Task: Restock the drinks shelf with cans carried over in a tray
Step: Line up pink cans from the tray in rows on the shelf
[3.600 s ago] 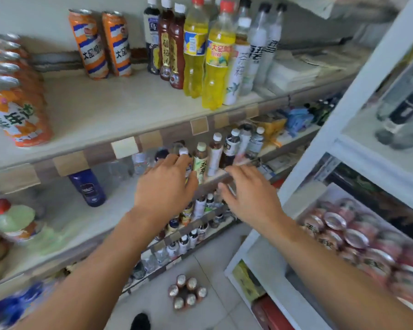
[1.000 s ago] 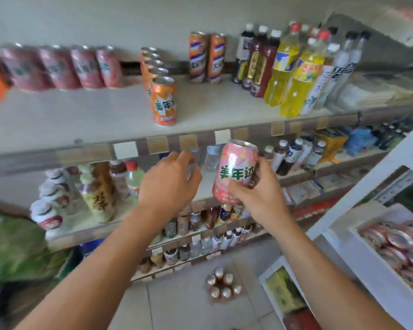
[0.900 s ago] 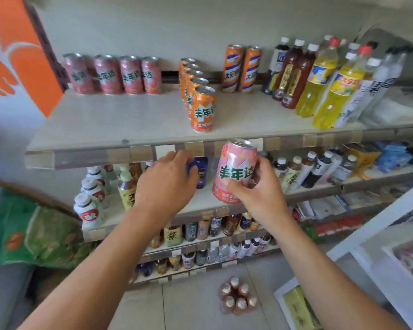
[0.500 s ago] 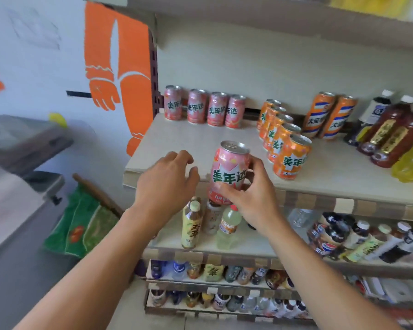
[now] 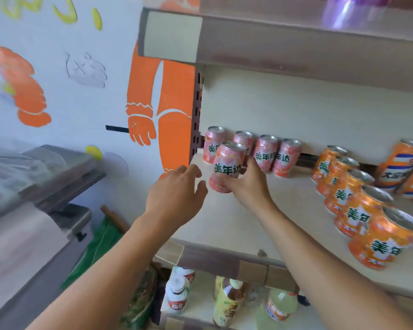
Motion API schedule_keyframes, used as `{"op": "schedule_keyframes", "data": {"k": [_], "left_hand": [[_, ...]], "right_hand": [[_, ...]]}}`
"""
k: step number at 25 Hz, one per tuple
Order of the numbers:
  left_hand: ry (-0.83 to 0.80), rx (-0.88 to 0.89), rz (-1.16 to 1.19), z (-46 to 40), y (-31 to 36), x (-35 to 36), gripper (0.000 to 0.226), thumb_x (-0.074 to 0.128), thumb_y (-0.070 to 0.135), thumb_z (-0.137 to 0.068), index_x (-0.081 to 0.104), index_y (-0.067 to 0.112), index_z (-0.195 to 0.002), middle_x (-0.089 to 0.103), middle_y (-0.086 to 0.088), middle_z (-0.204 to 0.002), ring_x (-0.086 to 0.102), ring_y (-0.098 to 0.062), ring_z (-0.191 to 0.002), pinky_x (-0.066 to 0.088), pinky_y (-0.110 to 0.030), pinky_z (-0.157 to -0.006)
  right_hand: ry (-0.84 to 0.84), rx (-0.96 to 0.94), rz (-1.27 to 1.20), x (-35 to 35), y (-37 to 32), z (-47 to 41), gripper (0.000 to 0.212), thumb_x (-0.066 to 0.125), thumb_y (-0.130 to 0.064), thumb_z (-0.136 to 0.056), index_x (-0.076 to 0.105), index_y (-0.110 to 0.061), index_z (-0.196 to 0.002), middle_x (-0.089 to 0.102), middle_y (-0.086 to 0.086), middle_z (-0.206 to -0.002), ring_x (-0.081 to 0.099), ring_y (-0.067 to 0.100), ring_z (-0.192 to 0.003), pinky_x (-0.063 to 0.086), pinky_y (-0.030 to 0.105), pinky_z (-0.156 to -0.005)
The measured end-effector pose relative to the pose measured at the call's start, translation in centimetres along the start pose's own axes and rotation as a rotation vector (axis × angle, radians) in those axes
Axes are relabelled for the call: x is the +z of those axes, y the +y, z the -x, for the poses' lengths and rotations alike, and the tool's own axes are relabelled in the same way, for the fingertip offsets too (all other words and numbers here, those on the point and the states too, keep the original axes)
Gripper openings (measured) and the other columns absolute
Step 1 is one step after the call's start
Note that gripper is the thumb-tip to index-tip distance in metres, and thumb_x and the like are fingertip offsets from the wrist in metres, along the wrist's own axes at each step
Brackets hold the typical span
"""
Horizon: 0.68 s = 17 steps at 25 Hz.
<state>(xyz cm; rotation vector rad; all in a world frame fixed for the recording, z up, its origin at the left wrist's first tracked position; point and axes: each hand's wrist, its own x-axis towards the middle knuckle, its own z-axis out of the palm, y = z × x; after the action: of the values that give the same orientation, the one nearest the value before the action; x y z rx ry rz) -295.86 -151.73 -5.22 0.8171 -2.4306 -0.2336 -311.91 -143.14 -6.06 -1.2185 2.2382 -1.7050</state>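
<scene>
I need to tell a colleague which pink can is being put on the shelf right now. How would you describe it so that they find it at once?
Look at the pale shelf beside the orange wall painting. At its back left stands a row of pink cans. The one you want is the pink can in front of that row, the only one gripped by the right hand.

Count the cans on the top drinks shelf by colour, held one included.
Pink cans: 5, four in the back row plus one held in the right hand
Orange cans in the front-to-back column: 5
Orange cans with blue and white stripes: 2, the second cut off by the frame edge
Total: 12
</scene>
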Motion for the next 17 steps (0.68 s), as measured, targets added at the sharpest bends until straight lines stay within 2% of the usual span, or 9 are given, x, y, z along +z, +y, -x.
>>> {"op": "schedule_keyframes", "data": {"k": [4,7,9,12,17], "left_hand": [[-0.030,0.023,0.006,-3.5,-1.6,1.6,0.032,0.042,0.044,-0.096,0.053,0.027,-0.120,0.061,0.005,-0.116,0.061,-0.023,-0.101,0.051,-0.035,-0.076],[-0.050,0.036,0.026,-5.3,-2.3,2.4,0.031,0.043,0.043,-0.096,0.053,0.027,-0.120,0.060,0.007,-0.117,0.061,-0.022,-0.103,0.052,-0.036,-0.078],[-0.063,0.043,0.049,-6.3,-2.9,2.8,0.031,0.043,0.043,-0.096,0.053,0.027,-0.120,0.060,0.008,-0.118,0.060,-0.022,-0.102,0.052,-0.038,-0.078],[-0.073,0.056,0.061,-7.5,-3.7,3.3,0.030,0.043,0.043,-0.096,0.053,0.027,-0.119,0.060,0.008,-0.117,0.060,-0.023,-0.101,0.053,-0.040,-0.078],[-0.081,0.082,0.056,-8.4,-4.5,3.8,0.031,0.043,0.042,-0.096,0.053,0.026,-0.120,0.060,0.006,-0.115,0.059,-0.023,-0.101,0.051,-0.037,-0.077]], "right_hand": [[0.015,0.023,0.076,2.8,1.1,-4.1,0.052,0.085,-0.022,-0.068,0.051,-0.028,-0.106,0.059,-0.022,-0.093,0.056,-0.012,-0.083,0.041,0.004,-0.063],[0.038,0.051,0.097,4.2,2.2,-6.1,0.051,0.085,-0.021,-0.066,0.053,-0.023,-0.105,0.063,-0.015,-0.094,0.062,0.001,-0.086,0.048,0.019,-0.070],[0.044,0.082,0.116,5.0,3.0,-6.9,0.050,0.084,-0.028,-0.062,0.056,-0.019,-0.103,0.066,-0.009,-0.095,0.064,0.006,-0.087,0.051,0.026,-0.072],[0.058,0.100,0.133,6.1,3.9,-7.7,0.061,0.077,-0.042,-0.054,0.058,-0.019,-0.106,0.068,-0.006,-0.098,0.065,0.009,-0.091,0.055,0.033,-0.076],[0.067,0.083,0.171,6.5,4.0,-7.8,0.058,0.082,-0.030,-0.062,0.052,-0.017,-0.111,0.063,-0.004,-0.106,0.060,0.014,-0.099,0.052,0.038,-0.084]]}}
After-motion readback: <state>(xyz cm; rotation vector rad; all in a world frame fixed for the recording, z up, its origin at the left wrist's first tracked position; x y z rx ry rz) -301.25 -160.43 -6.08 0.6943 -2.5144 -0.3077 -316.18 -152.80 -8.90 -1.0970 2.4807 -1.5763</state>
